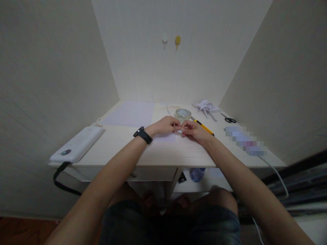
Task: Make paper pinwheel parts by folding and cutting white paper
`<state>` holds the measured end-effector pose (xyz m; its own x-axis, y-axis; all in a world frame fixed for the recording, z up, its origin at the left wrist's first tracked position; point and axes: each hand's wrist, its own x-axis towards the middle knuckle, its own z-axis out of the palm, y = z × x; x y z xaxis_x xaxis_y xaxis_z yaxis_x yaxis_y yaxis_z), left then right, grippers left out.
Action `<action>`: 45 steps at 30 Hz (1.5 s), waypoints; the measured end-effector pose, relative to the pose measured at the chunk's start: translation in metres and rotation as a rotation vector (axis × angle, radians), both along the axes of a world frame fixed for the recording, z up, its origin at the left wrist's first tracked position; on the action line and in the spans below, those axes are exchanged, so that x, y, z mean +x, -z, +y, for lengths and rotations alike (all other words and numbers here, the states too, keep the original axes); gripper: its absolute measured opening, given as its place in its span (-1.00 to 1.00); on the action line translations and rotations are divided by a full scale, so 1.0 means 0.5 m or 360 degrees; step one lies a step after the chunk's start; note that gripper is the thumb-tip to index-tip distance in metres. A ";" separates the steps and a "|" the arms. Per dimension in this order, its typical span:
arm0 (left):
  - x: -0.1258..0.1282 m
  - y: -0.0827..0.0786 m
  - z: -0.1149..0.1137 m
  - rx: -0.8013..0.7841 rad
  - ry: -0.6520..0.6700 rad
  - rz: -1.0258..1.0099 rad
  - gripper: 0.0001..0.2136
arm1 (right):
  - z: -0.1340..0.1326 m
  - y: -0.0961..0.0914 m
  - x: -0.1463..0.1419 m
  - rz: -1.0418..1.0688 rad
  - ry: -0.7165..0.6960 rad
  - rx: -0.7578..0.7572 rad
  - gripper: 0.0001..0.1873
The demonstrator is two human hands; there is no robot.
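My left hand point(167, 125), with a black watch on its wrist, and my right hand point(195, 131) meet above the desk, fingertips almost touching. Both pinch a small white piece of paper point(179, 131), mostly hidden by the fingers. Beneath my left hand a pale sheet of paper point(165, 137) lies flat. Just behind the fingers is a roll of clear tape point(183, 114). A yellow and black utility knife point(204, 128) rests beside my right hand, slanting toward its wrist.
Folded white paper pinwheels point(205, 107) and black scissors point(230, 119) lie at the back right. Another pale sheet point(130, 113) covers the back left. A white device point(78, 144) with a black strap stands at the left edge. A blurred object point(245, 141) with a cable sits right.
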<state>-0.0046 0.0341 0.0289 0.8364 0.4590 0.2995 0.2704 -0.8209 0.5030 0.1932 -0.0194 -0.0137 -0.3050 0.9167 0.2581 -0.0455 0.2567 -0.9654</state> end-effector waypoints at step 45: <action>-0.006 0.004 -0.006 0.0114 -0.0161 0.0127 -0.83 | -0.011 -0.010 -0.013 -0.0325 0.0287 0.0014 -0.80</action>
<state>-0.0077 0.0312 0.0271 0.8096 0.5219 0.2688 0.3902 -0.8205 0.4178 0.1865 -0.0251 -0.0086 -0.1838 0.9589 0.2161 0.1972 0.2514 -0.9476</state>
